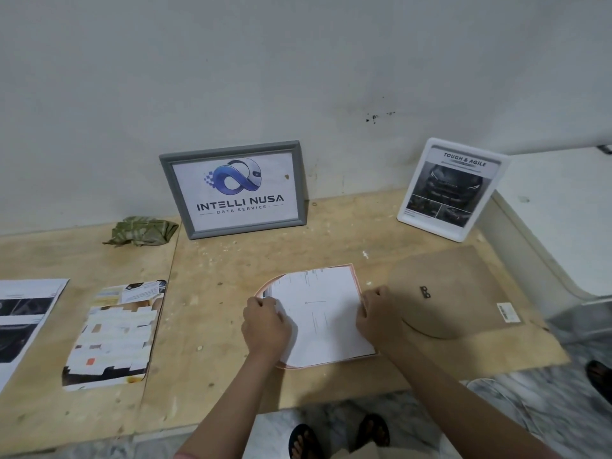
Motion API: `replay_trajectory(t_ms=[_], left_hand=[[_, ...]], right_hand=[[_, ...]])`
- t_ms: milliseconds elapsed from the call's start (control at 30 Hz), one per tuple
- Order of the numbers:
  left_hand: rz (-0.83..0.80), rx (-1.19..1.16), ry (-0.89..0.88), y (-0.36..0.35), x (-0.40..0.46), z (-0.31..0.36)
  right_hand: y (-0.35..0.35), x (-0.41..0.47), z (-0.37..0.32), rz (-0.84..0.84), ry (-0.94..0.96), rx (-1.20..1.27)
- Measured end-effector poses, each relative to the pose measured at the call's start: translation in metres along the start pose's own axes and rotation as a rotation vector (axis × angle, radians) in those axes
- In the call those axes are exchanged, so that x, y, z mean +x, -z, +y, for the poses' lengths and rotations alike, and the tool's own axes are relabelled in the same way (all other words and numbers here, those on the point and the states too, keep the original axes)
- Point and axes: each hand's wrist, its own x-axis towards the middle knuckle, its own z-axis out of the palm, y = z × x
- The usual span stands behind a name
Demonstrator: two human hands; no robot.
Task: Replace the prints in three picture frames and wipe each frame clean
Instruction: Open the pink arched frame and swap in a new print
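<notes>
A pink-rimmed frame lies face down on the plywood table, with a white print lying back-up inside it. My left hand pinches the print's left edge and my right hand pinches its right edge. The frame's brown backing board lies to the right, partly under my right hand. A grey frame with a logo print leans on the wall. A white frame with a car print stands at the back right.
A crumpled green cloth lies at the back left. Two loose prints, one colourful and one dark, lie flat on the left. The table's front edge is near my sandalled feet; a white ledge is on the right.
</notes>
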Motion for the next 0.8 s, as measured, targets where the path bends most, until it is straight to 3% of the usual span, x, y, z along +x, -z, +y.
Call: replay_trajectory(t_ms=[333,467,633,800], left_hand=[[-0.091,-0.269,-0.160,-0.039,-0.014,0.111],[-0.160,-0.377,-0.091,-0.063,-0.031,0.167],[-0.252,-0.289,0.016,-0.094,-0.044,0.211],[-0.199,-0.197,0.119,-0.114,-0.052,0.232]], right_hand=[[0.066,0.013,0.066,0.037,-0.134,-0.025],[0.105,0.026,0.115,0.009,-0.195,-0.089],[0.135,0.041,0.168,-0.074,-0.298,-0.164],[0.148,0.050,0.195,-0.183,-0.336,-0.153]])
